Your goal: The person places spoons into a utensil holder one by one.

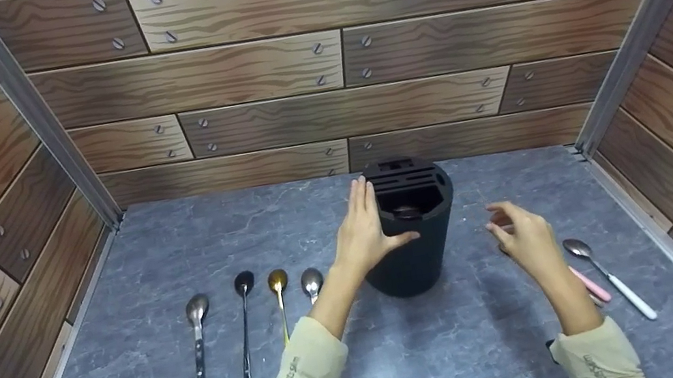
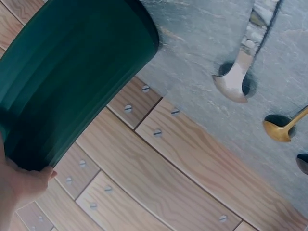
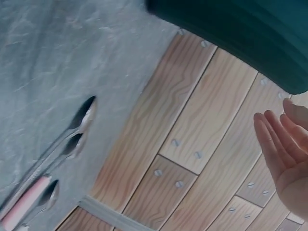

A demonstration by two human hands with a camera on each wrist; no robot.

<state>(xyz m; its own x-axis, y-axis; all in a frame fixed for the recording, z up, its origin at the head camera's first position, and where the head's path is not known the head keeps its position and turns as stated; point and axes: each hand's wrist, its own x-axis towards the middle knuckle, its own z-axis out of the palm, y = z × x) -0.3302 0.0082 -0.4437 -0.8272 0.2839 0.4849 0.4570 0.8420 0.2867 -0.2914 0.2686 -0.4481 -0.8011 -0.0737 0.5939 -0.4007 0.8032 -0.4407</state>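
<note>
A dark utensil holder with a slotted top stands upright on the table, dark green in the left wrist view. My left hand rests against its left side near the rim, fingers straight, thumb reaching across the front. Inside the holder's wide opening, a dark rounded thing shows; its kind is unclear. To the right of the holder, my right hand is raised and apart from it, fingers loosely bent and holding nothing. Beyond that hand lie a white-handled spoon and a pink-handled spoon, the latter partly hidden in the head view.
Left of the holder lie a spoon with a patterned handle, a black spoon, a gold spoon and a silver spoon partly behind my left forearm. Another spoon lies beside the pink one. Wood-patterned walls enclose the table.
</note>
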